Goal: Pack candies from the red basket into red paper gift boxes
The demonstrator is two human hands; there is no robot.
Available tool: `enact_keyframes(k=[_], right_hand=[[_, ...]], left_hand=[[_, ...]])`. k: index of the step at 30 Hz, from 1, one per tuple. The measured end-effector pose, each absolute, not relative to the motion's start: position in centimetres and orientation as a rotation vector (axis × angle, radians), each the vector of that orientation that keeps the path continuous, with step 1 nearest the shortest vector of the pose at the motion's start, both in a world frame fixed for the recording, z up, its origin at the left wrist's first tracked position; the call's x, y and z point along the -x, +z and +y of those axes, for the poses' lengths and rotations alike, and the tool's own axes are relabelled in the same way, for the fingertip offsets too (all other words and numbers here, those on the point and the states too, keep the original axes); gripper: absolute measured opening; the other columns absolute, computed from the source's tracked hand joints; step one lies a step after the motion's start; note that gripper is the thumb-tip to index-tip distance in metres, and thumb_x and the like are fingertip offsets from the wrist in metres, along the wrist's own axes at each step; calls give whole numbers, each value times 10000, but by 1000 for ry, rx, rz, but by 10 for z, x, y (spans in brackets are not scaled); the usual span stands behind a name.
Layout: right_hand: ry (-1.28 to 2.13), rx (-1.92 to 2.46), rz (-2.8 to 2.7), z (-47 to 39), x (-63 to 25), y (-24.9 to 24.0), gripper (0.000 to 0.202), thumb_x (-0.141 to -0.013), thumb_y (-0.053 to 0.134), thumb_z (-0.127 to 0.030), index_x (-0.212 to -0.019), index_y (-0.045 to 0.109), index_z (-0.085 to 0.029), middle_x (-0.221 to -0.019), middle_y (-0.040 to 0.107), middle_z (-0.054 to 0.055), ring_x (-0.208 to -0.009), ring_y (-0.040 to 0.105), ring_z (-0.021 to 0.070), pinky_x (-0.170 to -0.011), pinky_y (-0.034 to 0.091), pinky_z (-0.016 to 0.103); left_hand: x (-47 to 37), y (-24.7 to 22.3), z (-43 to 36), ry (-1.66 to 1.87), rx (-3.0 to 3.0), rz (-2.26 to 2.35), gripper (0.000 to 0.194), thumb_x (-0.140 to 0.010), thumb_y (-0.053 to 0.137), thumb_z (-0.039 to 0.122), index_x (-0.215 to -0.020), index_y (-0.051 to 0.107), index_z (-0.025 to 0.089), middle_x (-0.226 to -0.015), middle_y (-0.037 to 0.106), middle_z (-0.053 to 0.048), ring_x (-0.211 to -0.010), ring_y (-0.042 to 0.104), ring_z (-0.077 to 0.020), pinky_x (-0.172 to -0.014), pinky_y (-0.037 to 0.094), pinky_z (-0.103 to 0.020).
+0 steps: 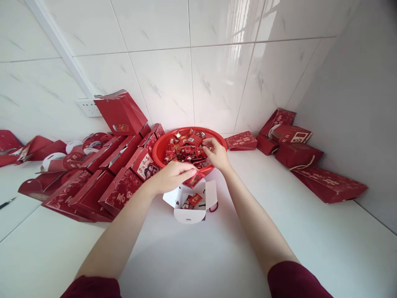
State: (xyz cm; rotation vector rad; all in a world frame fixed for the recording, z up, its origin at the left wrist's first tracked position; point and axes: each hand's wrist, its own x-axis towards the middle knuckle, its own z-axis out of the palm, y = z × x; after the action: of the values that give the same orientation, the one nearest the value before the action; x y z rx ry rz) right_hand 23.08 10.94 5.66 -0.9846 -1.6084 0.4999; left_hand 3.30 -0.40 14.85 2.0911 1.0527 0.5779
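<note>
My left hand [173, 177] is closed on a red candy packet [194, 179] just above an open white-lined gift box [190, 215]. Inside that box lie a few wrapped candies [194, 200], one with gold characters. Behind it stands a red plastic basket [158, 151] heaped with red-wrapped sweets [187, 151]. My right hand [216, 154] reaches over the basket's right side, thumb and forefinger slightly apart at the sweets. Nothing shows between those fingers. A dark red cord loop [214, 207] sticks out beside the box.
Rows of red gift boxes [89, 190] crowd the left, with a taller one [120, 114] on top by a wall socket [88, 107]. More red boxes [299, 154] lie at the right near the grey panel [356, 124]. A pen [8, 203] lies at far left.
</note>
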Motion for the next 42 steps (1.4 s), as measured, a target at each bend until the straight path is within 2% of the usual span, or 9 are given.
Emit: enact_keyframes(k=[4, 12, 18, 22, 26, 32, 34, 38, 42], right_hand=[[473, 972, -1574, 99, -229, 58, 214, -859, 511, -244, -1055, 593, -216, -1098, 678, 64, -1008, 629, 219, -890, 492, 376], [494, 915, -1483, 31, -249, 56, 313, -815, 397, -123, -1063, 556, -230, -1186, 599, 84, -1122, 563, 219, -876, 479, 361], [557, 956, -1583, -29, -262, 16, 266, -789, 443, -122, -1023, 497, -238, -1139, 592, 93, -1103, 566, 240, -859, 491, 390], [509, 715, -2072, -50, -259, 9, 545, -820, 543, -211, -1345, 396, -212, -1427, 441, 154, -1326, 420, 287, -1083, 364, 504], [481, 669, -2258, -54, -247, 13, 693, -839, 644, -422, -1428, 359, -192, -1540, 317, 159, -1429, 265, 326, -1169, 197, 566], [658, 872, -1862, -65, -224, 12, 162, -955, 506, -335, -873, 587, -222, -1403, 489, 91, -1346, 395, 258, -1106, 340, 471], [752, 903, -1727, -68, -220, 8, 104, -941, 528, -317, -955, 580, -228, -1453, 435, 94, -1367, 382, 253, -1110, 346, 468], [999, 892, -1577, -67, -218, 1, 655, -883, 616, -333, -1448, 292, -274, -1551, 298, 115, -1420, 329, 243, -1139, 331, 474], [1079, 790, -1616, -69, -221, 4, 764, -896, 604, -289, -1519, 162, -281, -1468, 435, 114, -1342, 442, 228, -1139, 342, 472]], left_hand=[[-21, 131, -22, 889, -2107, 1094, 415, -988, 374, 430, -1120, 712, 229, -1162, 687, -58, -1180, 584, -276, -1051, 422, -373], [18, 48, -52, 1760, -1785, 1196, 154, -902, 477, 246, -969, 614, 266, -1065, 590, -50, -1001, 571, -228, -828, 486, -335], [18, 8, -65, 1542, -1777, 1127, 386, -849, 516, 215, -1229, 520, 283, -1237, 548, -82, -1126, 556, -263, -925, 485, -385], [10, 15, -72, 1239, -2035, 966, 581, -888, 525, 309, -1443, 368, 235, -1566, 233, -111, -1452, 227, -327, -1169, 256, -493], [9, 21, -76, 1021, -2182, 992, 455, -921, 521, 380, -1341, 475, 212, -1619, 84, -106, -1474, 171, -335, -1181, 216, -490], [2, 23, -81, 1027, -2089, 1062, 292, -997, 382, 357, -1042, 614, 185, -1614, 156, -88, -1439, 280, -321, -1147, 302, -441], [-1, 24, -83, 1049, -2019, 1071, 258, -995, 406, 343, -1001, 611, 187, -1608, 175, -77, -1419, 317, -311, -1117, 357, -417], [-4, 23, -84, 1087, -1803, 1012, 411, -973, 479, 365, -1357, 411, 238, -1575, 239, -111, -1371, 386, -291, -1026, 464, -395], [-4, 17, -83, 1049, -1745, 949, 612, -989, 443, 384, -1520, 180, 231, -1561, 279, -131, -1384, 372, -286, -1085, 419, -414]])
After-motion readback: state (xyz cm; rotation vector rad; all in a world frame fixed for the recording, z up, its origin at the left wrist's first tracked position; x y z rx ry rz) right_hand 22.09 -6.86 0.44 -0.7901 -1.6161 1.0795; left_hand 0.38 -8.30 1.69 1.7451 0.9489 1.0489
